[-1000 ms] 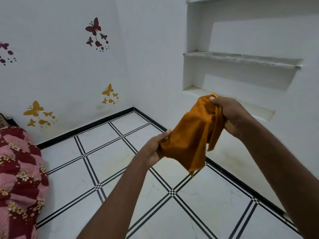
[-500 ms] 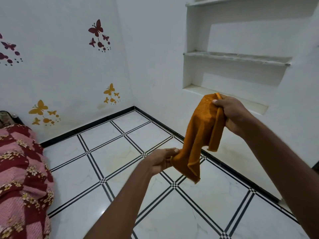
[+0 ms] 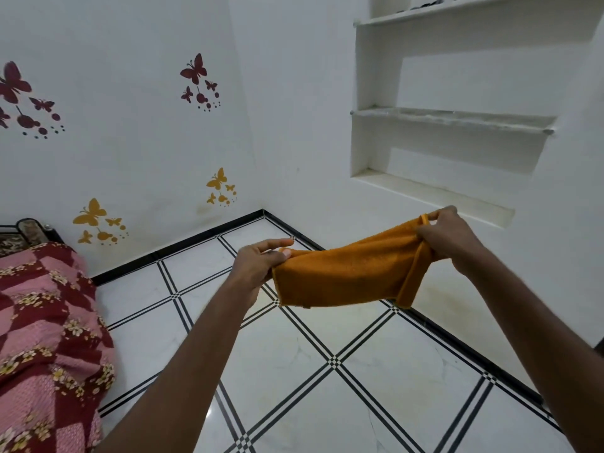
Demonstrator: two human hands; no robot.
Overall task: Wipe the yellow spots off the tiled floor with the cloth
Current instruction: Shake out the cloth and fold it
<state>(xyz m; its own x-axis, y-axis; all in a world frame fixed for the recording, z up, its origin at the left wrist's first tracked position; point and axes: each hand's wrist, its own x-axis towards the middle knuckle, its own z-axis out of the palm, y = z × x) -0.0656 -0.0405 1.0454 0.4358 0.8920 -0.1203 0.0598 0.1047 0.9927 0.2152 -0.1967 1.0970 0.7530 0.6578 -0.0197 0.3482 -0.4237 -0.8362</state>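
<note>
Cloth point(image 3: 346, 276) is now stretched almost level between both hands, well above the tiled floor point(image 3: 294, 371); half a second ago it hung nearly straight down from the right hand, with the left hand only pinching its lower corner. The left hand point(image 3: 258, 266) has risen and moved out to the left, and its fingers point(image 3: 277, 245) are closed on the left edge of the cloth, thumb on top. The right hand point(image 3: 447, 238) holds the other end bunched, fingers closed around it, and a small loop of the fabric stands up above the knuckles. A folded flap hangs down below the right hand. In my judgement the person is opening and flattening the cloth to make a usable wiping face, so the wiping itself is not yet begun. The floor in view is white with black lines, and I cannot make out clear yellow spots on it; there is only a faint yellowish stain low on the wall point(image 3: 451, 305) under the cloth. A bed with a red and pink blanket point(image 3: 42, 322) lies at the left, well apart from the hands. The next move probably calls for lowering the cloth to the tiles.
</note>
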